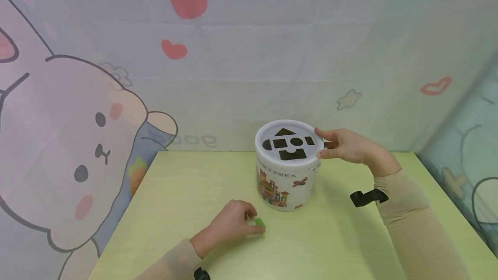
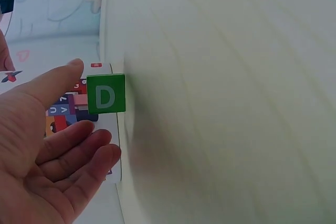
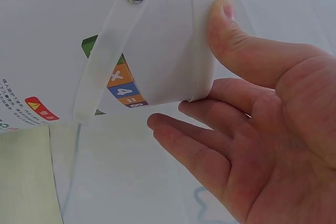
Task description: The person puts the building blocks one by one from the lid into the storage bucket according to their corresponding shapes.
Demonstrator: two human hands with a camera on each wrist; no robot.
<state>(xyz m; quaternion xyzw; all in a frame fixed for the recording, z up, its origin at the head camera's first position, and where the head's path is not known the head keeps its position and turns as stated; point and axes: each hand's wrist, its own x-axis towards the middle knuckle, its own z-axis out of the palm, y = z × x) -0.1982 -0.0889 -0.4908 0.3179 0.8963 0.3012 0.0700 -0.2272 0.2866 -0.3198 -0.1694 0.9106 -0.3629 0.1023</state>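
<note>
A white bucket (image 1: 285, 185) stands upright on the table, printed with pictures of toy blocks. Its white lid (image 1: 264, 152) has dark cut-outs: a triangle, a circle, rectangles and other shapes. My right hand (image 1: 346, 146) grips the lid's rim from the right side, thumb and fingers spread around the edge. A white handle (image 3: 105, 51) hangs down the bucket's side. In front of the bucket, a small green letter block (image 2: 106, 93) shows a D toward the left wrist camera. My left hand (image 1: 233, 224) is around the block, thumb and fingers apart; no firm pinch shows.
The pale yellow-green table (image 1: 186, 185) extends around the bucket and both hands. Behind it hangs a cloth backdrop (image 1: 272, 64) with hearts and a cartoon rabbit (image 1: 78, 141). A dark cable (image 1: 475, 198) runs along the right side.
</note>
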